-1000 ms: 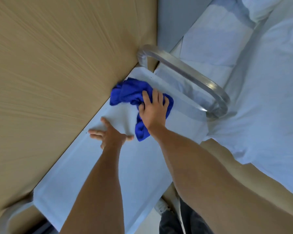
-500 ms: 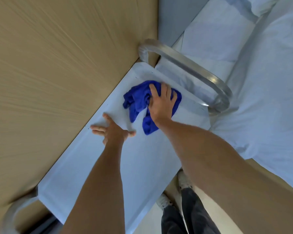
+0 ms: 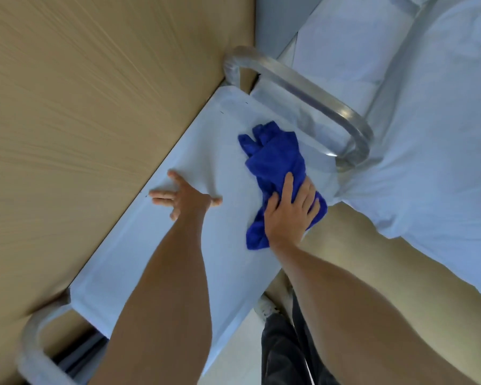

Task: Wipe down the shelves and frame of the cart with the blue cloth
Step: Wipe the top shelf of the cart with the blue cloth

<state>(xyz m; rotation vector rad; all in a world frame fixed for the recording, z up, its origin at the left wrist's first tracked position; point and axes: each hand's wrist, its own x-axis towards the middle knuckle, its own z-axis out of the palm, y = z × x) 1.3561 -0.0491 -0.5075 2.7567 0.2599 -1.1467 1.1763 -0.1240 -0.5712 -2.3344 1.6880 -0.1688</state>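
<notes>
Along the left runs a tan wood-grain wall [image 3: 81, 120], and the white top shelf [image 3: 150, 273] of the cart lies flush against it. The left hand [image 3: 185, 200] rests flat on that shelf near its wall-side edge, fingers spread, holding nothing (it looks to be bracing the cart). To its right the blue cloth [image 3: 275, 173] lies crumpled on the shelf, toward the far end and the edge away from the wall. Its long axis runs roughly along the shelf's length. The right hand [image 3: 290, 215] presses palm-down on the cloth's near half, fingers loosely extended over it rather than clenched, so the bunched bulk of the cloth lies ahead of the fingertips, toward the far corner. Just past the cloth stands the curved metal handle [image 3: 317, 98] at the shelf's far end, not touching it. Right of the cart is a bed with white bedding [image 3: 428, 162]. The right hand alone is on the cloth; the next stroke probably follows that axis, and the near stretch of shelf looks yet to be covered.
</notes>
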